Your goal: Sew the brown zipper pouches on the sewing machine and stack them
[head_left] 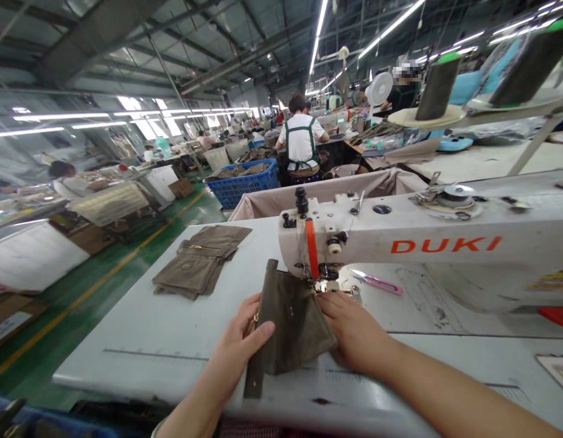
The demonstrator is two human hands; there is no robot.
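An olive-brown fabric piece (288, 322) with a small snap lies on the sewing table under the needle of a white sewing machine (427, 243) marked DUKI. My left hand (242, 347) grips the piece's left edge, thumb on top. Flat on the piece's right side, just in front of the presser foot (327, 285), rests my right hand (354, 331).
A stack of similar olive fabric pieces (201, 261) lies at the table's far left. Pink-handled thread snips (377, 283) lie behind the needle. A blue crate (242, 182) and a seated worker in a green apron (302, 146) are beyond the table. Thread cones (439, 88) stand at right.
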